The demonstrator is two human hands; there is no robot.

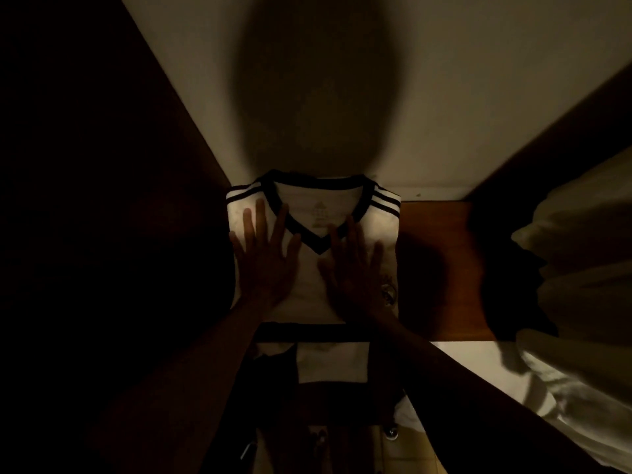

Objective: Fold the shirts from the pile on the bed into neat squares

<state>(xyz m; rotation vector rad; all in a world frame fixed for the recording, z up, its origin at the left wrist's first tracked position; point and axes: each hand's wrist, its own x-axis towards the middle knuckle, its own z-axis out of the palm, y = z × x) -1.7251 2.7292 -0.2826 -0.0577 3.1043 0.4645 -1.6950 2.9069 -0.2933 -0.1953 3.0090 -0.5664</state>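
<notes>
We see a white shirt (313, 268) with a dark V-neck collar and dark shoulder stripes lying folded into a compact rectangle, collar away from us, at the far end of the surface that carries it, against a pale wall (427, 97); the light is too dim for us to tell what that surface is. Our left hand (265, 258) lies flat on the left half of the shirt, fingers straight and spread wide, fingertips near the collar's left edge, palm pressing down on the cloth and gripping nothing. Our right hand (355, 268) lies the same way on the right half, fingers spread and extended, flat against the fabric just beside the point of the V, with a small crest showing at the shirt's right edge beyond it. A brown wooden surface (441, 268) sits just to the right of the shirt, and a heap of pale rumpled cloth (581, 285) lies at the right edge of the view, well apart from both hands. The left side is in deep shadow.
</notes>
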